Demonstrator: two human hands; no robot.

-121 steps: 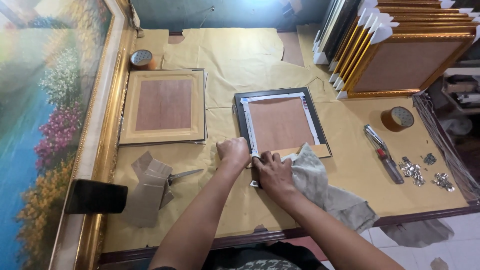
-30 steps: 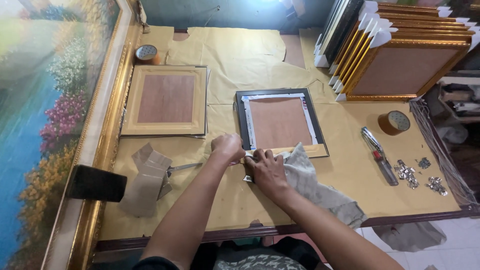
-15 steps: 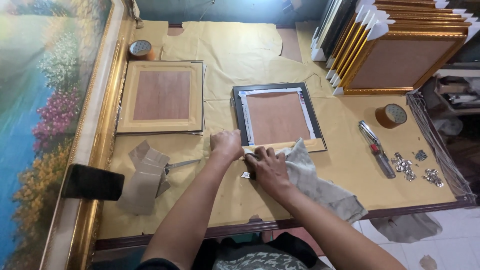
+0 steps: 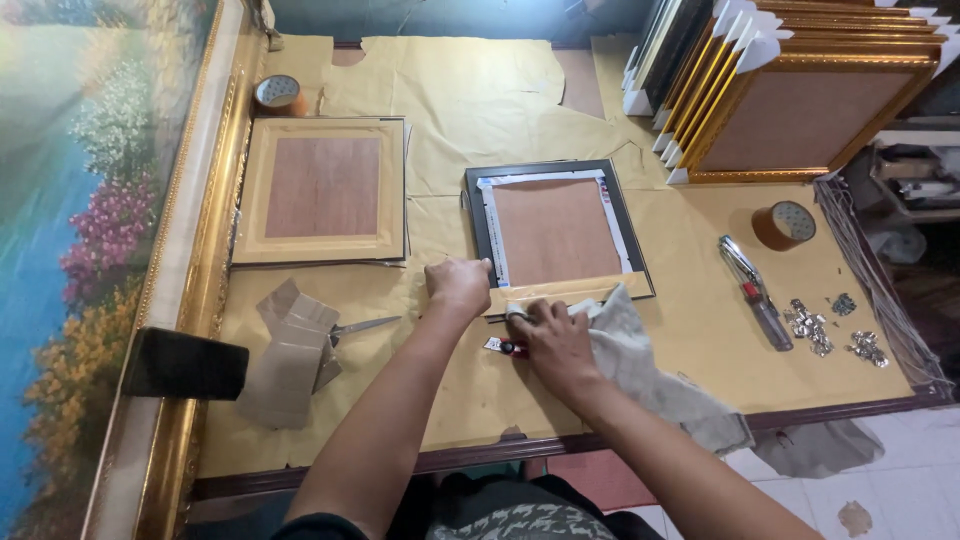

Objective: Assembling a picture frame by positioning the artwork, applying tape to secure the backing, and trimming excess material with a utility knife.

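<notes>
The black frame (image 4: 556, 230) lies face down near the middle of the paper-covered table (image 4: 480, 110), its brown backing up. The left hand (image 4: 458, 285) rests on the frame's near left corner, fingers curled together and pressing the strip of brown tape (image 4: 565, 293) along the near edge. The right hand (image 4: 555, 340), just in front of that edge, pinches a grey cloth (image 4: 650, 370) against the tape; a small red-handled tool (image 4: 503, 346) lies beside it. Left of the frame sits a gold frame (image 4: 322, 190), scissors (image 4: 362, 325) and cardboard scraps (image 4: 290, 350); to its right, a tape roll (image 4: 785, 224) and stapler (image 4: 756, 292)
</notes>
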